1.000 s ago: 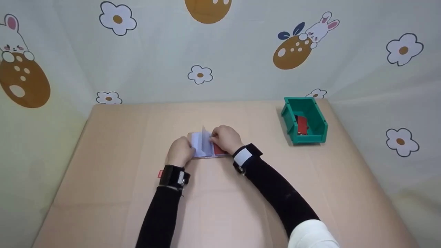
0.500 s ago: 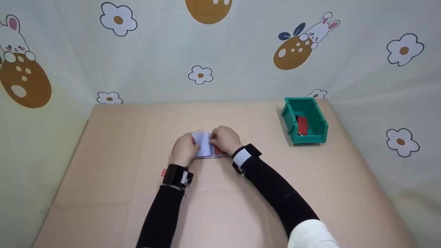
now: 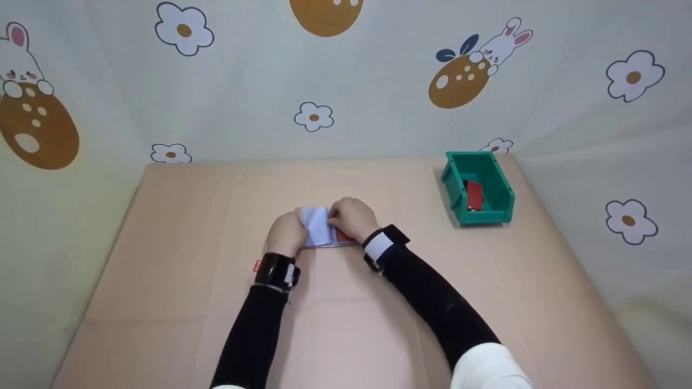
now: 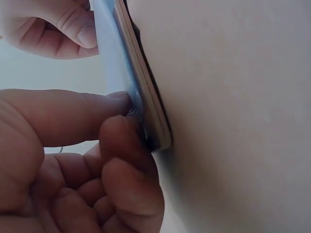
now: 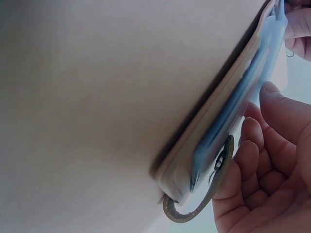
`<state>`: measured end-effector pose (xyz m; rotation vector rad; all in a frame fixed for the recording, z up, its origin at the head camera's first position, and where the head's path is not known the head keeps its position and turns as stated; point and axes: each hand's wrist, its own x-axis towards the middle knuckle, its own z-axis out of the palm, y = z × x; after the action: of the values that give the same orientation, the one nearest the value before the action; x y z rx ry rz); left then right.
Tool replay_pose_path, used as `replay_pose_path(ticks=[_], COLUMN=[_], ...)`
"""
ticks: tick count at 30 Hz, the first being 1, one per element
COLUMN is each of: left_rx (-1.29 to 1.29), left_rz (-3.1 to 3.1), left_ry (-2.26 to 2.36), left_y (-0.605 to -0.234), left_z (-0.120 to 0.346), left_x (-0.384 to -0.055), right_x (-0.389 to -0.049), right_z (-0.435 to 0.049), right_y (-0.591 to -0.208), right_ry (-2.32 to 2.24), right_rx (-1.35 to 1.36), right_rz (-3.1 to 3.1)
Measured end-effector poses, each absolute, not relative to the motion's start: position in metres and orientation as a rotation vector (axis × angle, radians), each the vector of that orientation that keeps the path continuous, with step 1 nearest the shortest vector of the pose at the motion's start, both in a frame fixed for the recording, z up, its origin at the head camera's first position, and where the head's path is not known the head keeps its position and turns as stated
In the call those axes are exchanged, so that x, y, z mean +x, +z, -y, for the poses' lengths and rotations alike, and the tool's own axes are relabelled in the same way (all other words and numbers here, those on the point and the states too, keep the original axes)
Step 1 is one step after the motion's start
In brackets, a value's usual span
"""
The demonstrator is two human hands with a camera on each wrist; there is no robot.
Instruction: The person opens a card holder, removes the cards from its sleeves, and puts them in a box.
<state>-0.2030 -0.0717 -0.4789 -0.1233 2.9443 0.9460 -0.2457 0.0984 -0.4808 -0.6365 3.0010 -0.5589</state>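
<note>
An open card holder with clear, bluish plastic sleeves lies on the table in the head view. My left hand grips its left side; up close in the left wrist view, thumb and fingertips pinch the edge of the sleeves. Over the right half is my right hand, fingers curled, thumb and forefinger at the sleeves near the middle fold. A red piece shows below that hand. In the right wrist view, a strap with a snap curves out from the holder beside my fingers. The fingertips' exact contact is partly hidden.
A green bin stands at the back right of the table, with a red item and some dark things inside. A patterned cloth hangs behind the table and along both sides.
A clear sleeve that stood upright between the hands has turned over to the left and now lies flat. My left hand shifted slightly right, then back a little. The right hand has barely moved.
</note>
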Motion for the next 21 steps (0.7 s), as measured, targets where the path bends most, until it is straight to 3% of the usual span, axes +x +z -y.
replay_pose_path(ticks=[21], left_rx=[-0.188], left_rz=[-2.944], left_ry=[0.886], left_y=[-0.478], left_z=[0.066], left_x=[-0.201], right_x=[-0.261], right_z=[-0.145], right_y=[-0.464], right_ry=[-0.61], right_rx=[-0.398], right_rz=[-3.038])
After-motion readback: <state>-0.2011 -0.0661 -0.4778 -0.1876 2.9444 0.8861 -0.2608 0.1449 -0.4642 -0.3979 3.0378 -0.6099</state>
